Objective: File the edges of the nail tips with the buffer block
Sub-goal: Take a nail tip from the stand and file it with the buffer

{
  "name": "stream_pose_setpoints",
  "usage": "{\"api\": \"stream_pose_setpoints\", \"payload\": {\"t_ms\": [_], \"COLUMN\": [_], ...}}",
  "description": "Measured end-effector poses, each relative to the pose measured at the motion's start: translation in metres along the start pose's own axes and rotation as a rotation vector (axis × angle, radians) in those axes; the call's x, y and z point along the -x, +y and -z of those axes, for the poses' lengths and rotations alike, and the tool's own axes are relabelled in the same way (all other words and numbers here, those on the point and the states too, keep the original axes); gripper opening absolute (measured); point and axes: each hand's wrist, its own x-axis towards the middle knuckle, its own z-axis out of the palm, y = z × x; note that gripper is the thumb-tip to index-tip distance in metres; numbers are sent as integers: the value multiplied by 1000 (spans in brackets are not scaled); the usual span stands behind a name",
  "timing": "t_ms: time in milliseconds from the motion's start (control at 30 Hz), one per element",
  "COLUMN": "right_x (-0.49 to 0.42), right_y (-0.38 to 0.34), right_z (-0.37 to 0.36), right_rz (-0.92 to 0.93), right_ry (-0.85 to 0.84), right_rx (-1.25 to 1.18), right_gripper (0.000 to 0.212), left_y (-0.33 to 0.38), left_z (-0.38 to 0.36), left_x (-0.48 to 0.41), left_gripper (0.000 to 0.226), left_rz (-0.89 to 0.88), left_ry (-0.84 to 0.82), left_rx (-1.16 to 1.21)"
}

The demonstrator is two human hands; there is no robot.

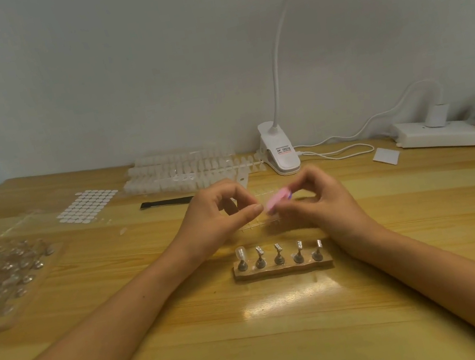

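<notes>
Above the wooden desk my right hand (pixel 312 198) grips a pink buffer block (pixel 277 199), blurred by motion. Thumb and forefinger of my left hand (pixel 223 214) pinch a small clear nail tip (pixel 263 209), which is barely visible and meets the block's near end. Below my hands lies a stand (pixel 283 269) with five metal pegs; the leftmost peg carries a clear nail tip (pixel 240 254), the others are bare.
Rows of clear nail tips (pixel 183 170) and a sheet of adhesive tabs (pixel 86 204) lie at the back. A black file (pixel 167 202), a clip lamp (pixel 280 153), a power strip (pixel 453 135) and a plastic tray (pixel 3 278) at the left also sit on the desk.
</notes>
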Motion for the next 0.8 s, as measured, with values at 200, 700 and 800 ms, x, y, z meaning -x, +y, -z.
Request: {"api": "stream_pose_setpoints", "payload": {"t_ms": [200,700,800], "right_x": [0,1,0], "right_y": [0,0,0], "right_z": [1,2,1], "right_rz": [48,40,5], "right_ry": [51,70,-36], "right_rx": [-55,-62,24], "right_gripper": [30,27,28], "left_y": [2,3,2], "left_z": [1,-1,-1], "left_x": [0,0,0], "left_gripper": [8,12,10], "left_rz": [-20,-54,-62], "left_ry": [2,-39,-25], "left_rx": [-6,-34,-37]}}
